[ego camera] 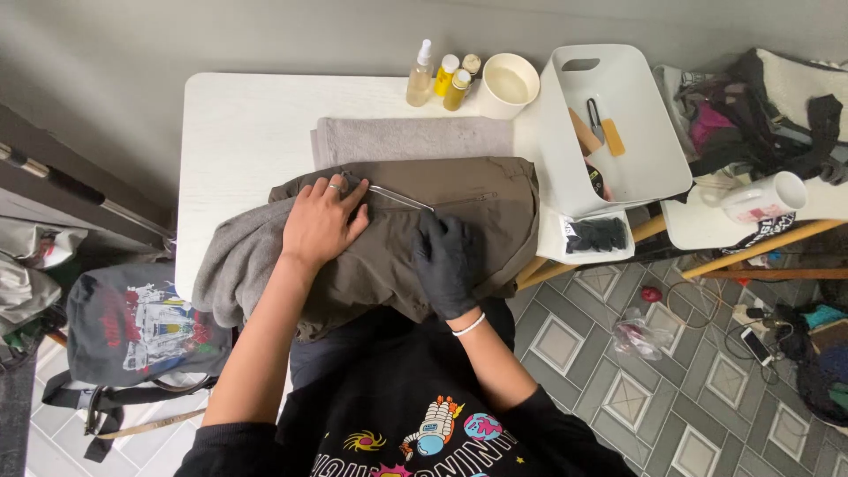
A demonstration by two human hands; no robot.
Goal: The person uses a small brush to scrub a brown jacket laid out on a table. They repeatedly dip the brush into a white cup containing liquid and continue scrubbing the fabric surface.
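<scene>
An olive-brown garment [477,208] with a zipper lies over a grey towel [411,139] on a white table [238,132]. My bare left hand [320,221], with a ring on one finger, presses flat on the garment near its zipper. My right hand [446,261] wears a black glove and grips a thin metal tool [399,196], like tweezers or a rod, whose tip points left along the zipper line. A grey cloth [238,261] hangs off the table's front left edge under the garment.
Several small bottles [442,78] and a cream cup [506,85] stand at the table's back. A white bin [618,124] with tools sits to the right, a white mug [761,198] beyond it. A grey backpack [132,331] lies on the floor at left.
</scene>
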